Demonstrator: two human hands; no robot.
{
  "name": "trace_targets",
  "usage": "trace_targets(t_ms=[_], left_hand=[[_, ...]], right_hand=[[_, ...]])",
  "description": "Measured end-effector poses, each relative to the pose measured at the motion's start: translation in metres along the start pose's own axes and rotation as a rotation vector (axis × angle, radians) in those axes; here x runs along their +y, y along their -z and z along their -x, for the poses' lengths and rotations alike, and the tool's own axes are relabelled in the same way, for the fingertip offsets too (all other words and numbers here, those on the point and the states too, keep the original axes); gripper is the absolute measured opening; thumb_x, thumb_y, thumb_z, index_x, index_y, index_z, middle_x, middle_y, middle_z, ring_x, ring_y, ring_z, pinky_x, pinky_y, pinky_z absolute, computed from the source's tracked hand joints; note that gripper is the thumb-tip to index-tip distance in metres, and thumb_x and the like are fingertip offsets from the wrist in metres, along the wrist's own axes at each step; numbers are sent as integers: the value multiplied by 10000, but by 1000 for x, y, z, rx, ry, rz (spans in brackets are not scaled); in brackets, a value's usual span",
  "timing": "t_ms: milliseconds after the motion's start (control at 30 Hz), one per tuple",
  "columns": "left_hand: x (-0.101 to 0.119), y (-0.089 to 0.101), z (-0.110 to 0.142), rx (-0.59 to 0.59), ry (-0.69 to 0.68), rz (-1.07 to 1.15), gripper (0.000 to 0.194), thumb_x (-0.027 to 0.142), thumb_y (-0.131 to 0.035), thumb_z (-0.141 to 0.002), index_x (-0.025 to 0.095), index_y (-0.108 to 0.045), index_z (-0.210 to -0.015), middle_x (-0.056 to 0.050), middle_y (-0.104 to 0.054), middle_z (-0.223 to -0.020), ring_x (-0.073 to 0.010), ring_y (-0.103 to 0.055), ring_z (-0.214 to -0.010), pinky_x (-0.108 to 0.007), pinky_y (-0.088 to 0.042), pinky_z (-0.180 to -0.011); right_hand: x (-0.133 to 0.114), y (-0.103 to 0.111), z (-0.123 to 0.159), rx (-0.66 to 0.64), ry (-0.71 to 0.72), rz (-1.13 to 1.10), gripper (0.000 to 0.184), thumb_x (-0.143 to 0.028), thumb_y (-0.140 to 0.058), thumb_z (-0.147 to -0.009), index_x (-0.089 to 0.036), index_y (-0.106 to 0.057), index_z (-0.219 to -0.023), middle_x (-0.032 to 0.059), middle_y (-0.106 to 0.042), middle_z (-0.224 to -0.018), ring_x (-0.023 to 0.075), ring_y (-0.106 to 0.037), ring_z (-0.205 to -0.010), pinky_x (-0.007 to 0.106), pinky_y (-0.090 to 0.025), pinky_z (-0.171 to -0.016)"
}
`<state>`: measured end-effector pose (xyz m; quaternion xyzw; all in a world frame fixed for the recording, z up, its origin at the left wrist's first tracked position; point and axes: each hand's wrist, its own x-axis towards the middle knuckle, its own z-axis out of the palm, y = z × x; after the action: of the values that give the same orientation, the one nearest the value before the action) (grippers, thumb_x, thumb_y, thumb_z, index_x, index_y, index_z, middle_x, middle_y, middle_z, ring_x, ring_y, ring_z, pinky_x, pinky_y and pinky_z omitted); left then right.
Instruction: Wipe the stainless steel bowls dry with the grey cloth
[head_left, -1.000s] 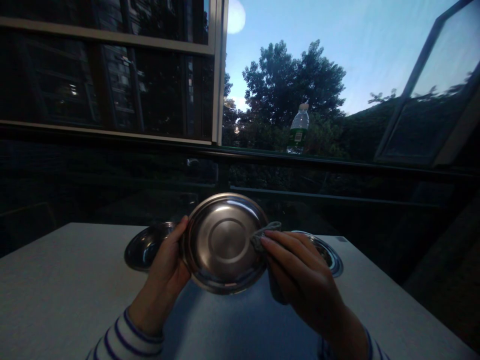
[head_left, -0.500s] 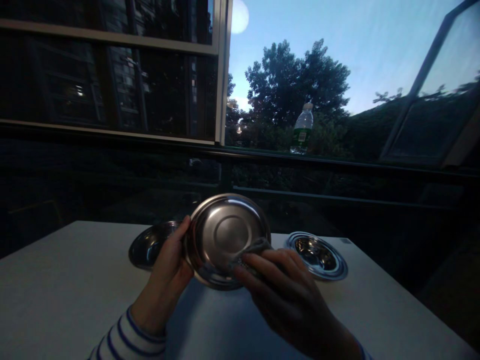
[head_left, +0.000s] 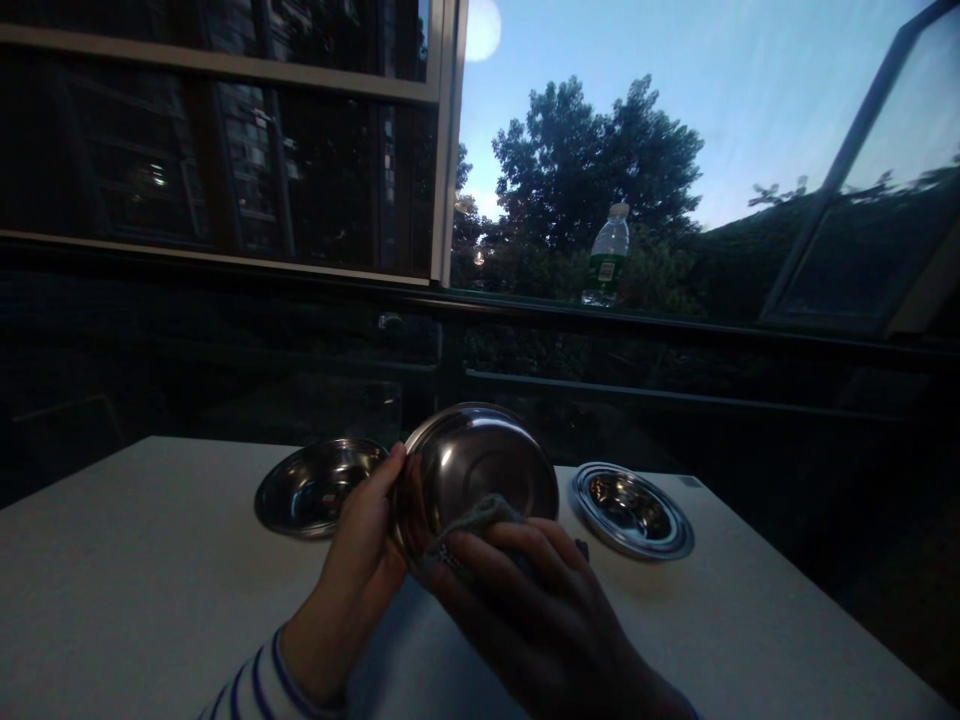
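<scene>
A shiny metal bowl [head_left: 491,465] is held up tilted above the table, its rounded underside facing me. My left hand [head_left: 367,545] grips the bowl by its left edge, thumb over the rim and fingers behind. Bunched in my right hand [head_left: 532,600] is a grey cloth [head_left: 480,515], pressed against the lower part of the bowl's underside. The fingers hide part of the cloth and the bowl's lower edge.
On the white table [head_left: 187,560] a metal bowl [head_left: 319,490] lies at the left and stacked metal bowls [head_left: 634,510] stand at the right. A plastic bottle [head_left: 606,260] with a green label stands on the window ledge [head_left: 675,328] beyond the table.
The bowl has shifted slightly right and down and tilted so more of its side shows. My right hand and the cloth have moved left and down across it.
</scene>
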<state>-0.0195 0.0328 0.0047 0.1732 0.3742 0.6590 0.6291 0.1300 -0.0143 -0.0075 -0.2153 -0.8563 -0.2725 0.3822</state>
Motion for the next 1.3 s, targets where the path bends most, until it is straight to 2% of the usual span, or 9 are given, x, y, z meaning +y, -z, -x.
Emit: trace_targets(t_ms=[133,233,367,567,667,867,933,1133,1300], left_hand=[[20,6,-5,-34,-46,21,240,212,-443,-867,118,-633,-754,-40,-683,-577,-150,-623,-462,-257,-522,-485],[24,8,-6,-21,-68,20,237,213,-442,-865,121,-646,-786,-46,-691,-592,-161,-636,-494,-266,-528,-520],[10,4,-4,37,-47,21,211,198,-468,-852,133,-631,-737,-27,-676,-562,-141,-614,-453,-241,-506,-462],[-17,1,2,-12,-72,29,161,156,-564,-792,130,-630,-647,0,-653,-538,-94,-593,-440,-175,-467,-435],[-22,2,3,-55,-40,-43,155,199,-595,-771,129,-636,-639,-8,-653,-533,-117,-604,-457,-204,-477,-453],[-24,3,2,-34,-36,-107,124,215,-611,-758,123,-654,-686,-16,-664,-558,-129,-618,-495,-215,-477,-483],[-23,3,1,-26,-32,-104,125,208,-603,-765,127,-651,-684,-16,-668,-561,-128,-617,-489,-219,-481,-483],[-15,1,0,29,-59,-112,184,175,-563,-791,122,-634,-630,-23,-660,-530,-117,-601,-447,-198,-466,-430],[-13,1,1,0,-54,-151,152,193,-573,-789,127,-642,-671,-29,-674,-560,-136,-624,-480,-221,-496,-463]], right_hand=[[15,0,11,0,34,-31,266,-138,-450,-898,-151,-602,-1116,46,-637,-1076,180,-511,-900,337,-426,-731],[24,-2,18,-29,-6,-21,299,-119,-494,-868,-154,-572,-1155,70,-615,-1108,191,-508,-908,351,-433,-731],[18,-5,17,-48,-32,-49,288,-102,-485,-864,-136,-577,-1134,77,-622,-1082,188,-512,-900,339,-450,-724],[8,-8,12,-6,-55,-106,281,-115,-480,-873,-128,-563,-1140,75,-630,-1058,189,-519,-913,326,-470,-739],[22,-6,15,10,-150,-68,287,-139,-485,-870,-115,-552,-1147,103,-612,-1089,216,-518,-942,365,-483,-764],[52,0,21,24,-356,11,276,-111,-458,-868,-110,-568,-1121,112,-619,-1035,217,-526,-944,396,-482,-813],[45,-1,20,24,-340,-23,273,-111,-463,-867,-110,-570,-1117,116,-614,-1047,216,-523,-942,388,-487,-798],[6,-5,10,-48,-108,-200,275,-109,-432,-879,-156,-574,-1110,71,-629,-1041,189,-530,-893,327,-497,-719],[26,1,14,-24,-246,-100,269,-119,-444,-876,-138,-573,-1112,101,-610,-1060,207,-522,-931,361,-488,-771]])
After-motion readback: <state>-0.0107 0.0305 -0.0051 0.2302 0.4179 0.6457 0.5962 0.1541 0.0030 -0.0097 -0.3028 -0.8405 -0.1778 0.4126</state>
